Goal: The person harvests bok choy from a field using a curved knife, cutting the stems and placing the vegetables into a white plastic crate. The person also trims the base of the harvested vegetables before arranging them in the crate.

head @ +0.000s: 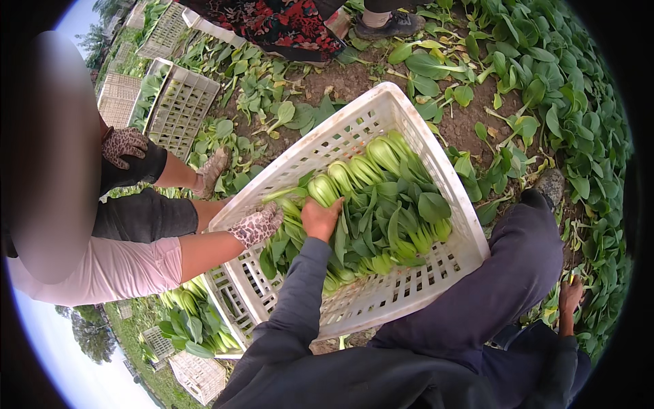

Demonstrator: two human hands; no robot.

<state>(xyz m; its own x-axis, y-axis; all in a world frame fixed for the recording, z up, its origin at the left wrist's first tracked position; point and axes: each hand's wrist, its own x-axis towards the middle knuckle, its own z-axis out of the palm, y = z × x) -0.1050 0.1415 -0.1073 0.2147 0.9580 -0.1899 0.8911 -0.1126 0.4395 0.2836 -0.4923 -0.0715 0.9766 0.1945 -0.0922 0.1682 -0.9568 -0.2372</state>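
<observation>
My left hand (319, 217), in a dark sleeve, reaches into a white plastic crate (434, 148) and grips a head of bok choy (323, 190) near its pale base. More bok choy heads (383, 156) lie beside it in rows, with their dark leaves overlapping in the crate's middle. The crate is tilted in view, close to my bent knee. Out at the right edge, low beside the plants, my right hand (569, 296) is closed around a small, thin object with a yellow part (571, 279); most of it is hidden.
A co-worker's hand in a leopard-print glove (258, 225) touches bok choy at the crate's left end. More bok choy (191, 319) lies at lower left. Other crates (181, 110) stand at upper left. Another person's shoe (391, 25) is at the top. Growing plants (587, 128) line the right.
</observation>
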